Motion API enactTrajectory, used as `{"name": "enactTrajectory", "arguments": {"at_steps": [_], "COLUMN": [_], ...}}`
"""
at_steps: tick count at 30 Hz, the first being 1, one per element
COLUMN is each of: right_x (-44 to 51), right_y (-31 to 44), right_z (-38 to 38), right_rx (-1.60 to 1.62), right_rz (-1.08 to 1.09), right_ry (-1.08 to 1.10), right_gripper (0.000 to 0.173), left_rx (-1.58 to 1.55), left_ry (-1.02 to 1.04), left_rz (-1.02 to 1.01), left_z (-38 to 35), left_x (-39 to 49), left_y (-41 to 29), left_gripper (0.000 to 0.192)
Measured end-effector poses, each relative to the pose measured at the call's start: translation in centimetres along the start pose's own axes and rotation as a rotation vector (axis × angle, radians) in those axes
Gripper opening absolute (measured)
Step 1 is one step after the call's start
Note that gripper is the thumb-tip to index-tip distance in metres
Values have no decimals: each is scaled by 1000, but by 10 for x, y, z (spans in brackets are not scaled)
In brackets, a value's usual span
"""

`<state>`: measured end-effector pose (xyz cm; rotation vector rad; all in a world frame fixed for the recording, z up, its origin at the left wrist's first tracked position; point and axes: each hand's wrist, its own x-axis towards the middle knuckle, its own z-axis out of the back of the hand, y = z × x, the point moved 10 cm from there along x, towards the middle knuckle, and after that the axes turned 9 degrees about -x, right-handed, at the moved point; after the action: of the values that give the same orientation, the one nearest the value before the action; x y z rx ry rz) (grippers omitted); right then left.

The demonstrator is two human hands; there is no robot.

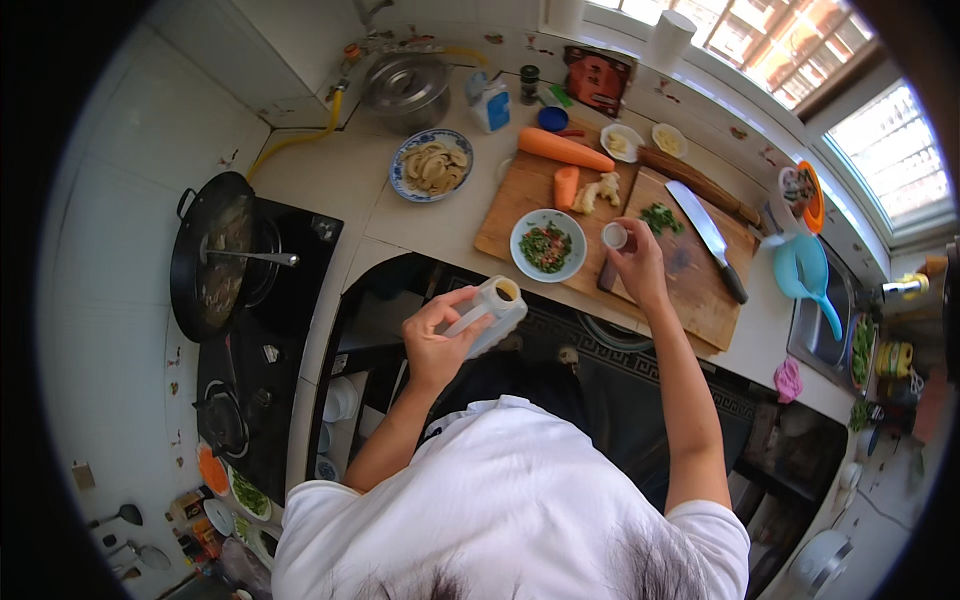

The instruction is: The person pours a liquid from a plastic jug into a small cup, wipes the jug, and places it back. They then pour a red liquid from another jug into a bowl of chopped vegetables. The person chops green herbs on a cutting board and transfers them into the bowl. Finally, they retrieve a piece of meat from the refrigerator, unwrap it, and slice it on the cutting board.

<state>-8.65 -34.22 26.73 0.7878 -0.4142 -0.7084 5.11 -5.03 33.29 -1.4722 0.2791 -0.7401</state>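
Note:
My left hand (439,337) grips a translucent plastic bottle (487,341) by its handle, in front of the counter edge. The bottle's mouth is uncovered and tilts up toward the bowl. Between the fingertips of my right hand (637,259) is a small white cap (614,235), above the cutting board (495,225). A pale blue bowl (580,259) of chopped green herbs and red bits sits between my hands, on the board's near edge. Chopped greens (661,218) lie just beyond my right hand, beside a kitchen knife (697,216).
A wok (184,277) with food and a metal ladle (262,256) is on the stove at left. Carrots (562,148) and ginger root (598,193) rest on the board. A patterned bowl of sliced food (433,169) stands behind. At right, a blue dipper (801,262) overhangs the sink (817,337).

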Motion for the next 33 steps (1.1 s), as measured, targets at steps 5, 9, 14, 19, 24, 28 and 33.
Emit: {"name": "enactTrajectory", "arguments": {"at_steps": [5, 9, 14, 19, 24, 28, 33], "right_x": [-18, -27, -29, -44, -46, -41, -54], "right_y": [141, 179, 194, 197, 198, 184, 204], "right_z": [-19, -30, -31, -33, -33, -54, -41], "right_rx": [-75, -227, -357, -302, -268, -362, -232], "right_rz": [320, 728, 822, 921, 1009, 677, 817], "right_ry": [533, 587, 702, 793, 771, 949, 992], "right_gripper": [43, 46, 47, 46, 41, 55, 65], "left_rx": [51, 82, 100, 76, 50, 128, 66], "left_ry": [41, 53, 37, 24, -31, -55, -99], "left_rz": [-15, -22, 29, 12, 26, -58, -78], "left_z": [-12, -25, -28, -33, -30, -27, -15], "left_x": [24, 32, 30, 21, 10, 3, -4], "left_y": [-2, -7, -11, -12, -13, -25, -26], "left_gripper": [34, 34, 34, 34, 34, 35, 36]}}
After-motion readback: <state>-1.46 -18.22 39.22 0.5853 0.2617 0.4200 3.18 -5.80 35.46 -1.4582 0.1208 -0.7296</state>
